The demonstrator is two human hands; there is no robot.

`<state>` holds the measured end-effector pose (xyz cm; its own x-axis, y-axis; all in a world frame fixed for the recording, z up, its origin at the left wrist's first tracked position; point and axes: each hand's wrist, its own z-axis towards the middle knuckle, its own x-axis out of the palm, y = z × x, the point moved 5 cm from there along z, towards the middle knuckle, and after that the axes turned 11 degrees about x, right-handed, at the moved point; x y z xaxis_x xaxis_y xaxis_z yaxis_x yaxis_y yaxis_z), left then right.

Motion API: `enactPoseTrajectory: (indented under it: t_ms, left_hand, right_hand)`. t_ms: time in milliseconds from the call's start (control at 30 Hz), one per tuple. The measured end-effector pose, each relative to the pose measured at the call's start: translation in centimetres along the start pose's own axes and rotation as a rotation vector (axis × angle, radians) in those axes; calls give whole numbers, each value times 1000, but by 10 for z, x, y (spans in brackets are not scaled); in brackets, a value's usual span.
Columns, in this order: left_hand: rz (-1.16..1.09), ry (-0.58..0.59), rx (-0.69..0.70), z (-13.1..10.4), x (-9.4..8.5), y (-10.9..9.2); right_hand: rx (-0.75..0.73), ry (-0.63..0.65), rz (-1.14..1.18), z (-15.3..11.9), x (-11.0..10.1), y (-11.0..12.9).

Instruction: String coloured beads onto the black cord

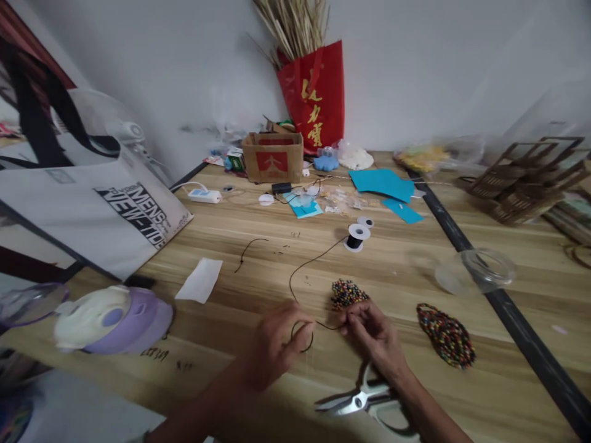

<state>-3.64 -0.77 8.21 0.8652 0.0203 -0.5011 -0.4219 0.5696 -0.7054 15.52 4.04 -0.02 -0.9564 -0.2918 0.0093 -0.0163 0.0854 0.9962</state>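
Note:
A thin black cord (pixel 292 275) runs from a white-flanged spool (pixel 355 237) down to my hands. My left hand (pixel 281 341) pinches it, and a small loop of cord hangs around the thumb and finger. My right hand (pixel 372 332) is closed with its fingertips together on the cord's far part; the exact end is hidden. Just behind the right fingertips lies a bunch of small multicoloured beads (pixel 347 293). Below the right hand rest scissors (pixel 357 401) with pale handles, partly covered by the wrist. A coil of beaded strands (pixel 446 335) lies to the right.
A short cut cord (pixel 247 251) and white paper (pixel 200 280) lie left of centre. A clear plastic jar (pixel 475 271) lies on the right. Farther back are blue sheets (pixel 382 184), a cardboard box (pixel 273 157) and a red bag (pixel 318 92). A purple-and-white object (pixel 115 320) stands left.

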Motion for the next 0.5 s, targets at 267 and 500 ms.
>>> enactPoseTrajectory:
  t_ms: [267,500]
  left_hand:
    - [642,-1166,-61,-159,-133,-4]
    - [1128,-891,-609,-245,-236,41]
  right_hand:
    - [28,-66,-182,-2,-8,-12]
    - [10,-91,-256,-1,-13,-20]
